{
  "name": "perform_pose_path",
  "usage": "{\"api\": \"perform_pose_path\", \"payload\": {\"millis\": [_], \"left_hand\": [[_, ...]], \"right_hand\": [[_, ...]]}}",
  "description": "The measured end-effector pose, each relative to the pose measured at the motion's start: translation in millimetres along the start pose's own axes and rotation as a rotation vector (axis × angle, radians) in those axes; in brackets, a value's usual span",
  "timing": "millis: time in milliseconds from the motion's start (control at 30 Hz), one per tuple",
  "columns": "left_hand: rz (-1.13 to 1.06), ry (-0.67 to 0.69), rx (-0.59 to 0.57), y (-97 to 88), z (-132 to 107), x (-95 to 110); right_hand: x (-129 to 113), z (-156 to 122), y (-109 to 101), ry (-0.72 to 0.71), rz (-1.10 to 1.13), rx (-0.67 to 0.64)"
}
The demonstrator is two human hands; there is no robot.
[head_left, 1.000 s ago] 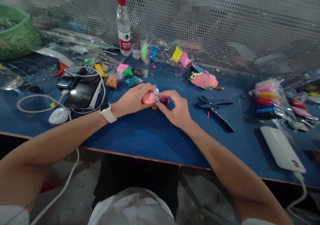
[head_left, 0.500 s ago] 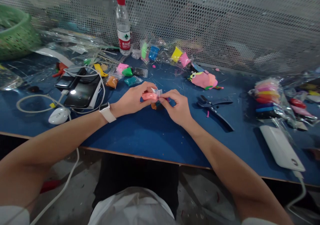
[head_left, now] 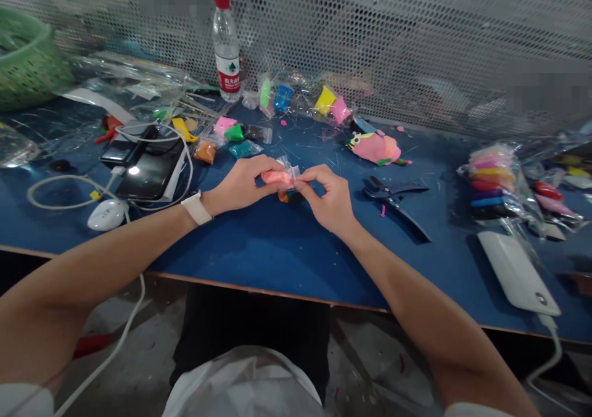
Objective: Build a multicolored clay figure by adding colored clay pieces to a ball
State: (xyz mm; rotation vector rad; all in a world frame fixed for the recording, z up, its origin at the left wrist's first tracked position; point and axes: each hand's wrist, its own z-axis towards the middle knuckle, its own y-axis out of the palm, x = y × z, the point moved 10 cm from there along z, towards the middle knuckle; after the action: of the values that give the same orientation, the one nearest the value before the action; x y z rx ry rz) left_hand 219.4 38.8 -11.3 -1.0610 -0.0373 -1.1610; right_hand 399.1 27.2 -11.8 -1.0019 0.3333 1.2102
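Between my hands is a small clear bag of coral-pink modelling clay (head_left: 276, 178). My left hand (head_left: 245, 184) pinches its clay-filled end between thumb and fingers. On the other side, my right hand (head_left: 327, 196) grips the bag's clear edge with thumb and forefinger. Under the bag, partly hidden by my hands, lies something orange and dark (head_left: 287, 197). Farther back and to the right rests a pink clay fish (head_left: 374, 147) with a yellow face and a white eye. Blue-black pliers or cutters (head_left: 396, 204) lie with handles spread, right of my right hand.
Several bagged clay pieces, including an orange one (head_left: 205, 152) and a teal one (head_left: 244, 149), lie behind my hands. A water bottle (head_left: 227, 65) stands near the mesh panel. Phones (head_left: 150, 173) and looped cable are at left; a white power bank (head_left: 518, 272) and clay packs (head_left: 491, 182) at right.
The bag's clear part stands up a little more between my fingers. Both hands keep their grip in nearly the same place; the whole view has shifted slightly.
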Motion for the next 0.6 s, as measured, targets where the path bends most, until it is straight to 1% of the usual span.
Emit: {"api": "perform_pose_path", "payload": {"millis": [133, 267, 400, 500, 600], "left_hand": [[0.005, 0.047, 0.007, -0.5, -0.3, 5.0], [0.020, 0.041, -0.003, -0.2, -0.1, 5.2], [0.042, 0.065, 0.006, -1.1, 0.0, 6.4], [0.050, 0.098, 0.000, 0.0, -0.2, 9.7], [0.044, 0.068, 0.001, 0.3, -0.1, 7.9]], "right_hand": [[0.8, 0.6, -0.1, 0.025, 0.022, -0.011], [0.6, 0.4, 0.6, 0.045, -0.003, -0.010], [-2.1, -0.1, 0.7, 0.007, -0.069, 0.006], [-4.7, -0.3, 4.1, -0.045, -0.094, -0.020], [-2.0, 0.3, 6.8, -0.036, -0.115, -0.055]]}}
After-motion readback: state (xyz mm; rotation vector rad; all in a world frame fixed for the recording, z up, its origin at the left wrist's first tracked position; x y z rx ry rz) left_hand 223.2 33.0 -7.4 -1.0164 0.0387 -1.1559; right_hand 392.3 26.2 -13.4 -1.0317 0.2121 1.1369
